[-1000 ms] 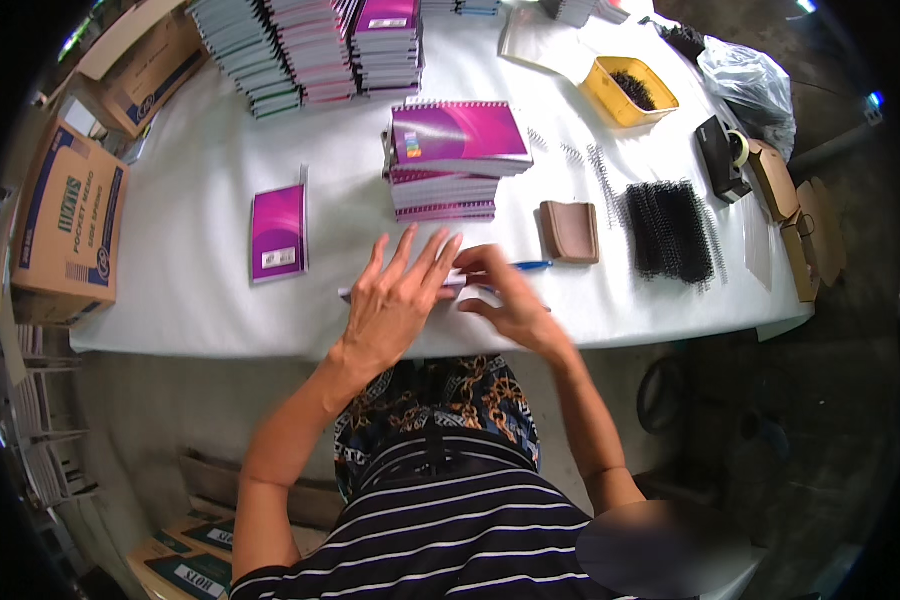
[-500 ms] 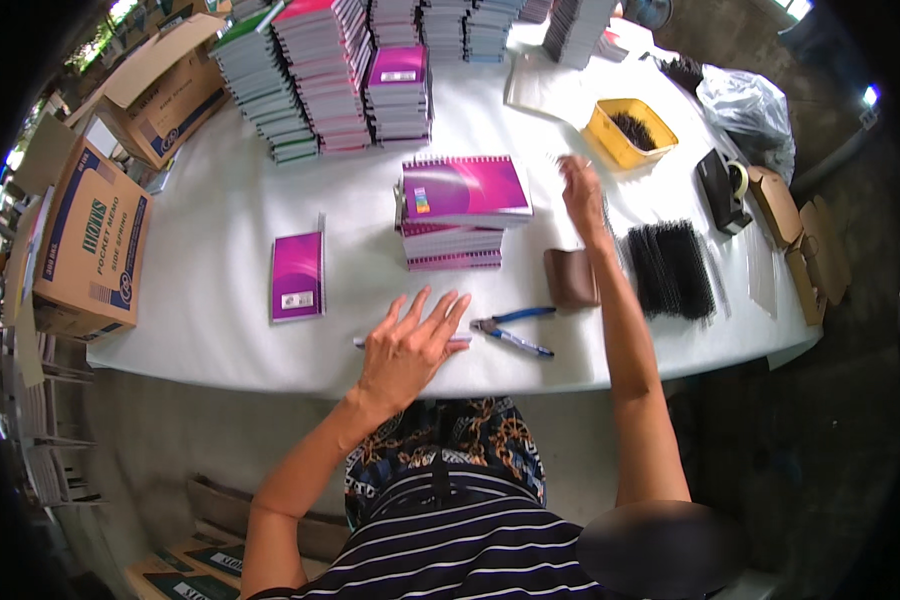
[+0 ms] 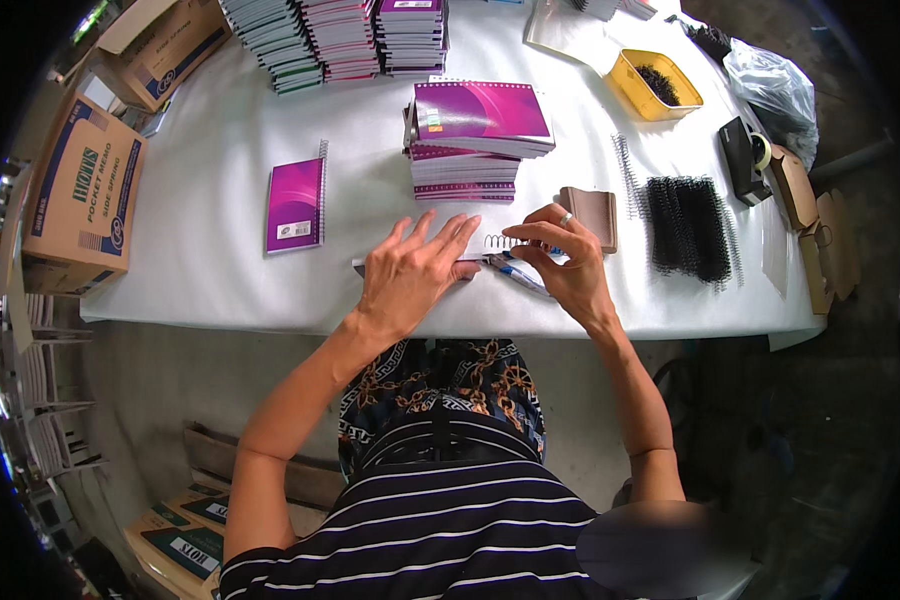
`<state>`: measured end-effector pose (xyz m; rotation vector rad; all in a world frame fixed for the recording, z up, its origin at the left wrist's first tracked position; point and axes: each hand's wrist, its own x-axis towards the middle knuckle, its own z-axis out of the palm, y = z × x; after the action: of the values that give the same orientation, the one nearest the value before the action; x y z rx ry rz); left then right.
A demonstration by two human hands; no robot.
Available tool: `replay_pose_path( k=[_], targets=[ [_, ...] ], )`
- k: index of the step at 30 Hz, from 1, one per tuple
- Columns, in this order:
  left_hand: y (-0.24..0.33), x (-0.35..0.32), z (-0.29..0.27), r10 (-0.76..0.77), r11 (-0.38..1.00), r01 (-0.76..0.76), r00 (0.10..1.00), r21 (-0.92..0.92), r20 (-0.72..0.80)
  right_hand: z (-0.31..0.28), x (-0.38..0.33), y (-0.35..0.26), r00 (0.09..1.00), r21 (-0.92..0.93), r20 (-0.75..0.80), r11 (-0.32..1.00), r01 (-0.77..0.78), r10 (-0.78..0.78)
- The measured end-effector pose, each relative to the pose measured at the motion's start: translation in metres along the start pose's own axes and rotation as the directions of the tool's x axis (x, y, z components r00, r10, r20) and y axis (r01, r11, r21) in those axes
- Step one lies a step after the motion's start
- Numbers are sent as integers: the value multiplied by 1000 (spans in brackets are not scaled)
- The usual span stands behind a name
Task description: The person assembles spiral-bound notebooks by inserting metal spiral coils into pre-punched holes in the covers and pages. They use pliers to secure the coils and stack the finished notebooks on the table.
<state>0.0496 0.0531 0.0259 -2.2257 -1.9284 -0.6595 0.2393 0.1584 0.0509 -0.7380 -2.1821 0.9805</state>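
Grip: a wire spiral (image 3: 503, 242) is pinched between right hand (image 3: 567, 268) fingertips; the left hand (image 3: 410, 272) is pressed flat, fingers spread, on a white sheet stack (image 3: 362, 264) at the near table (image 3: 220, 200) edge.
Beside: blue-handled pliers (image 3: 515, 272) lie under the right hand.
Done: one bound purple notebook (image 3: 295, 205) lies left; more are stacked far (image 3: 475, 125).
Left: the spiral seems barely threaded; black coils (image 3: 685, 225) wait right.
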Motion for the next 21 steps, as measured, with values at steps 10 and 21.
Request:
replay_pose_path(
  k=[10, 21],
  targets=[
    [-1, 2, -4, -16, 999, 17, 1000, -34, 26, 1, 0, 8, 984, 92, 180, 996, -7, -9],
    [2, 4, -9, -15, 1000, 16, 998, -27, 63, 6, 3, -4, 912, -400, 323, 837, 373, -252]
  ],
)
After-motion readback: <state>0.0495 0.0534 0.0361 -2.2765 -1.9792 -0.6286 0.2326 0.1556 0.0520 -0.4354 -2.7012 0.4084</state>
